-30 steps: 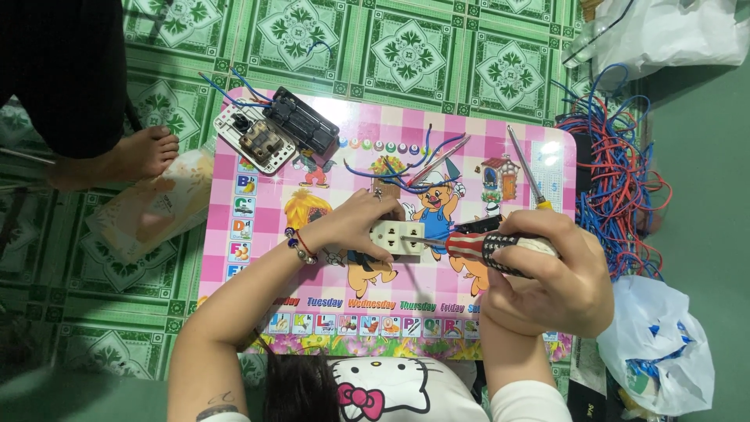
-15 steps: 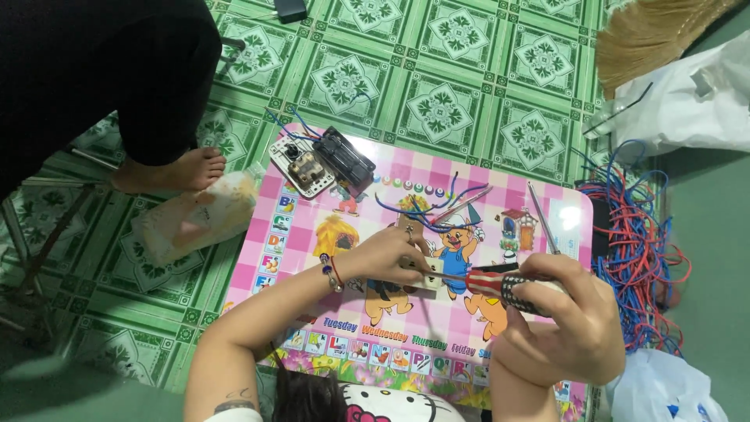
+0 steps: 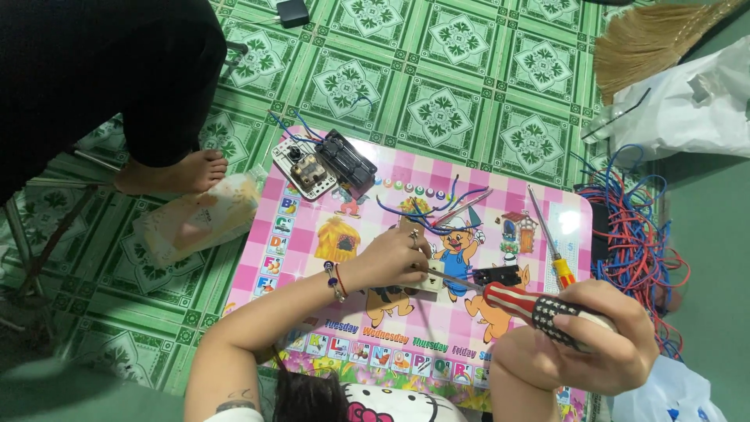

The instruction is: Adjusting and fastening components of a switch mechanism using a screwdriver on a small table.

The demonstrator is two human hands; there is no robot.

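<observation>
We saw the right hand (image 3: 594, 336) clamped on a screwdriver (image 3: 516, 301), lying left-right, tip at the socket (image 3: 428, 275) under left-hand fingers (image 3: 406, 248).

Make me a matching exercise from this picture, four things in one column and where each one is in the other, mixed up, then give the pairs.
Things:
1. striped-handled screwdriver
2. white socket part
3. broom
4. tangle of red and blue wires

Places:
A. on the floor off the mat's right edge
B. under the left hand on the pink mat
C. top right corner, on the green tiles
D. gripped in the right hand

Pairs: 1-D, 2-B, 3-C, 4-A
</observation>
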